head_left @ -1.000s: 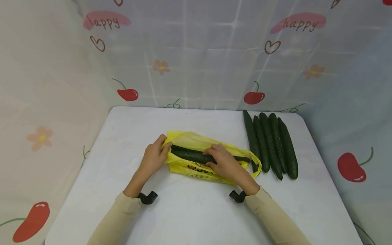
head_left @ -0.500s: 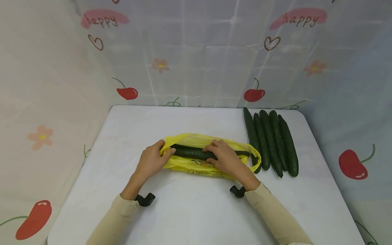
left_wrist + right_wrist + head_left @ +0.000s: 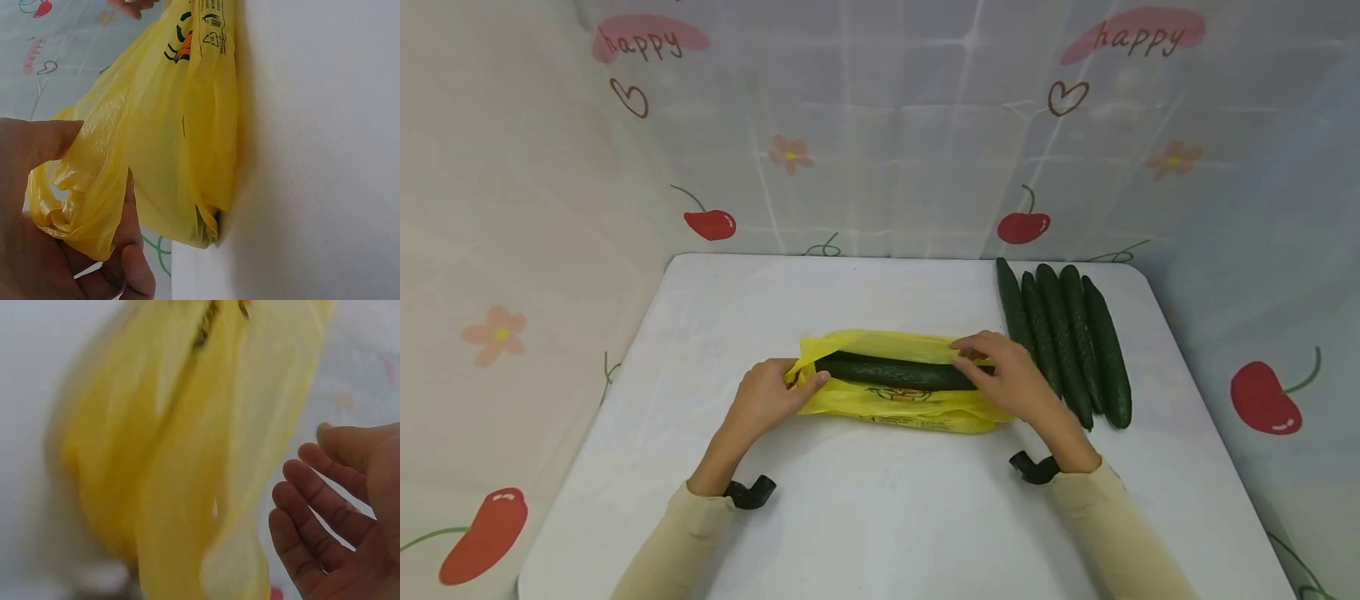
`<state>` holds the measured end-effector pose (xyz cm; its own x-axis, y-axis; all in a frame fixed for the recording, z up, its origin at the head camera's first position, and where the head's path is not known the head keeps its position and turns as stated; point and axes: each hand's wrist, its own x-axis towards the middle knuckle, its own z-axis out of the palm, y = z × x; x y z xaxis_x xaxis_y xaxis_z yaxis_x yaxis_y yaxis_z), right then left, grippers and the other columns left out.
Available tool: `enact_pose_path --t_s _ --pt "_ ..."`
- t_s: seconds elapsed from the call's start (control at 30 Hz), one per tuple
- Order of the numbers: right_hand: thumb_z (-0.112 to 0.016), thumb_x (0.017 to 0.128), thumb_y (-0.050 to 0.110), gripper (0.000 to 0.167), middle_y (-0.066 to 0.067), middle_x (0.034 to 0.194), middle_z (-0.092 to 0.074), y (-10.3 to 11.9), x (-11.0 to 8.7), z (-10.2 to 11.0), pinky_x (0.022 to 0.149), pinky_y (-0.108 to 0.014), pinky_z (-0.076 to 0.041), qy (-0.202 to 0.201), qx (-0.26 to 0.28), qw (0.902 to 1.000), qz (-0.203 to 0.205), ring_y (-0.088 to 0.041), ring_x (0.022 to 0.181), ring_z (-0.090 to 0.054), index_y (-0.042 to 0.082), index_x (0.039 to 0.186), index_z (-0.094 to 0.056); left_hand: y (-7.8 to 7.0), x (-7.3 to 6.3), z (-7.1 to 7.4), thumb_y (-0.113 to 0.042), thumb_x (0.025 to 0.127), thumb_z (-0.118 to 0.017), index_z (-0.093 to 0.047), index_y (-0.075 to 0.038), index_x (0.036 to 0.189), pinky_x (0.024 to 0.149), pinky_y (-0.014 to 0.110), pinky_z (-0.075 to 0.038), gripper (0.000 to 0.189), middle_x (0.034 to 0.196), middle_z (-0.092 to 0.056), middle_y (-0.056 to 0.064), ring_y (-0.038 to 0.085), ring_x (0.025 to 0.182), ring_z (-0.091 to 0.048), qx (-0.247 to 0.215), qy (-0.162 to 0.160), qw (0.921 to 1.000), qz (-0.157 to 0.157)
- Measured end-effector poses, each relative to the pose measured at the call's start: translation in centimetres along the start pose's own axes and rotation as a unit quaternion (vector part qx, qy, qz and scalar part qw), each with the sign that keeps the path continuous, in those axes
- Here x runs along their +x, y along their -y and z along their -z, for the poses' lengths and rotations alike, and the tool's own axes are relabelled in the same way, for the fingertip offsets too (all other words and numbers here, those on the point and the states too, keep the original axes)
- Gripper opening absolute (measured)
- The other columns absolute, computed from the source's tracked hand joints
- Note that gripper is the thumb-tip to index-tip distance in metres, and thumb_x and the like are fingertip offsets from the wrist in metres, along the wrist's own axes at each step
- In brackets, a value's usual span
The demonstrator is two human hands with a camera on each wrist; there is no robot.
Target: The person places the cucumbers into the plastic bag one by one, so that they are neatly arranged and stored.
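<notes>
A yellow plastic bag (image 3: 835,400) with dark print lies sideways on the table, its opening facing up. Through the opening a dark green cucumber (image 3: 887,371) shows, lying lengthwise inside. My left hand (image 3: 763,398) holds the bag's left end; in the left wrist view a handle loop (image 3: 87,181) passes between thumb and fingers. At the bag's right end is my right hand (image 3: 1007,379), with fingers loosely bent and nothing gripped. The right wrist view has this hand (image 3: 350,506) just beside the yellow film (image 3: 187,475). How many cucumbers are inside is hidden.
Several cucumbers (image 3: 1063,333) lie side by side at the back right of the white table (image 3: 880,517), close to my right hand. Behind the table hangs a printed curtain (image 3: 895,150). Black wrist mounts (image 3: 751,492) stick out near both cuffs.
My right hand has let go of the cucumber's middle and moved right to the bag's right end. More of the cucumber shows. The left hand stays at the left end, slightly lower.
</notes>
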<state>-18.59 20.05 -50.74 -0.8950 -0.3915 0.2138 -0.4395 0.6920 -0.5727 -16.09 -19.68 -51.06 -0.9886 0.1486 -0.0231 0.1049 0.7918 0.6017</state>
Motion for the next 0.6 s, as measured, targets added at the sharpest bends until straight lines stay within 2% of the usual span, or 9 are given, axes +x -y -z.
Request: enact_pose_path --t_s 0.07,0.17,0.23,0.27,0.33,0.4,0.47,0.53,0.6 --pt "-0.07 0.106 0.023 0.027 -0.007 0.114 -0.076 -1.4 -0.6 1.6 0.089 -0.051 -0.061 -0.04 -0.005 0.999 -0.017 -0.025 0.102 -0.071 0.012 0.131 -0.074 0.1 -0.2 0.0 -0.061 0.099 -0.069 -0.051 -0.018 0.07 0.055 0.026 -0.029 0.055 0.062 -0.036 -0.005 0.012 0.055 -0.036 -0.007 0.001 1.0 0.003" --pt "-0.069 0.107 0.022 0.027 -0.01 0.113 -0.076 -3.4 -1.7 4.0 0.086 -0.049 -0.058 -0.095 -0.026 0.9936 -0.056 -0.029 0.099 -0.07 0.011 0.13 -0.074 0.3 -0.5 0.1 -0.057 0.1 -0.068 -0.055 -0.014 0.072 0.055 0.026 -0.031 0.053 0.062 -0.037 -0.005 0.012 0.055 -0.037 -0.015 0.01 0.9998 0.001" --pt "-0.068 0.107 0.022 0.027 -0.014 0.115 -0.075 -4.8 -2.5 5.4 0.084 -0.044 -0.056 -0.129 -0.036 0.9876 -0.081 -0.031 0.098 -0.07 0.009 0.13 -0.074 0.4 -0.7 0.1 -0.052 0.101 -0.069 -0.066 -0.01 0.082 0.054 0.026 -0.031 0.047 0.062 -0.038 -0.005 0.011 0.055 -0.035 -0.02 0.015 0.9997 -0.001" --pt "-0.068 0.107 0.023 0.028 -0.015 0.116 -0.075 -5.5 -2.9 6.1 0.083 -0.038 -0.055 -0.144 -0.04 0.9842 -0.095 -0.03 0.098 -0.07 0.009 0.13 -0.074 0.5 -0.7 0.1 -0.05 0.102 -0.069 -0.066 -0.007 0.083 0.054 0.026 -0.03 0.047 0.063 -0.036 -0.005 0.011 0.055 -0.033 -0.024 0.018 0.9995 -0.004" --pt "-0.067 0.107 0.025 0.029 -0.017 0.117 -0.074 -7.1 -3.8 7.3 0.082 -0.025 -0.05 -0.168 -0.042 0.9768 -0.126 -0.019 0.095 -0.069 0.008 0.129 -0.074 0.5 -0.9 0.0 -0.045 0.103 -0.069 -0.065 -0.003 0.085 0.055 0.025 -0.028 0.046 0.063 -0.034 -0.004 0.011 0.056 -0.03 -0.034 0.019 0.9992 -0.009" --pt "-0.066 0.107 0.028 0.031 -0.018 0.119 -0.074 -8.7 -4.6 8.3 0.077 -0.015 -0.044 -0.185 -0.042 0.9689 -0.159 -0.004 0.091 -0.064 0.007 0.129 -0.074 0.5 -0.9 0.0 -0.042 0.103 -0.07 -0.062 -0.006 0.083 0.055 0.025 -0.028 0.042 0.064 -0.033 -0.004 0.01 0.056 -0.028 -0.044 0.017 0.9988 -0.011" --pt "-0.065 0.108 0.031 0.034 -0.019 0.122 -0.074 -10.3 -5.4 9.0 0.07 -0.01 -0.04 -0.19 -0.042 0.96 -0.201 0.004 0.088 -0.056 0.008 0.131 -0.074 0.5 -1.0 0.0 -0.04 0.104 -0.07 -0.05 -0.011 0.075 0.055 0.024 -0.027 0.046 0.065 -0.031 -0.004 0.01 0.056 -0.028 -0.052 0.015 0.9985 -0.013" --pt "-0.063 0.108 0.034 0.039 -0.022 0.128 -0.072 -11.6 -6.0 9.6 0.067 -0.011 -0.04 -0.188 -0.045 0.951 -0.241 0.0 0.091 -0.058 0.006 0.135 -0.071 0.4 -1.0 0.0 -0.039 0.104 -0.071 -0.047 -0.014 0.076 0.055 0.024 -0.028 0.045 0.065 -0.031 -0.004 0.01 0.056 -0.029 -0.057 0.012 0.9982 -0.013" --pt "-0.061 0.109 0.036 0.046 -0.026 0.135 -0.068 -12.8 -6.5 9.9 0.067 -0.017 -0.042 -0.176 -0.044 0.9437 -0.277 -0.018 0.098 -0.065 0.004 0.142 -0.066 0.4 -1.0 0.0 -0.04 0.104 -0.071 -0.049 -0.014 0.077 0.056 0.024 -0.028 0.043 0.066 -0.031 -0.004 0.01 0.057 -0.028 -0.061 0.008 0.998 -0.013"
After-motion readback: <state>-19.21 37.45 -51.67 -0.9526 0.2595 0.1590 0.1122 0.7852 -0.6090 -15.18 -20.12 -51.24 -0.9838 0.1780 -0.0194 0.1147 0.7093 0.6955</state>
